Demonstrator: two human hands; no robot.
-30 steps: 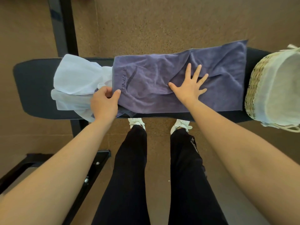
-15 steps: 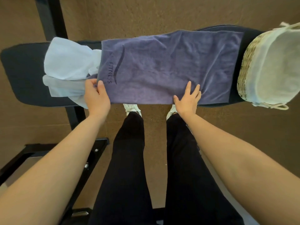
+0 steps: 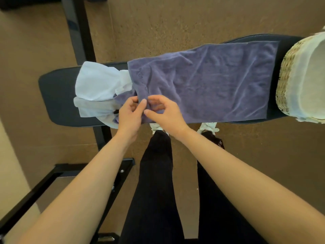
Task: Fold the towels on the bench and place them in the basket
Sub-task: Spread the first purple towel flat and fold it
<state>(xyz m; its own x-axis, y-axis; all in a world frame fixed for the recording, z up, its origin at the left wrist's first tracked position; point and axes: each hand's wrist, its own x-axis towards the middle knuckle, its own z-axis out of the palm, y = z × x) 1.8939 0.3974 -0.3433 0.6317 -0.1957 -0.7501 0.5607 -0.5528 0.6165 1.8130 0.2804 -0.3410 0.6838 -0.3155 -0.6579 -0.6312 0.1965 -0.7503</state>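
I see a soft, fuzzy purple towel (image 3: 211, 81) spread out long and mostly flat on the dark padded desk (image 3: 58, 95). It has small wrinkles, and its far edge hangs a little past the desk. At 9 o'clock from it sits a white towel (image 3: 98, 83), all bunched up in a lump and touching the purple one.

My left hand (image 3: 129, 117) is at the 7 o'clock corner of the purple towel, with its fingers and thumb curled round the cloth and lifting it into a little fold. My right hand (image 3: 163, 113) is right next to it, fingers bent over the same corner. It may be pinching too, but I cannot tell, as the fingers hide the cloth.

At 3 o'clock stands a round woven basket (image 3: 285, 81) on the end of the desk. Inside I see a pale cloth lining (image 3: 313, 76). The edge of the picture cuts the basket off.
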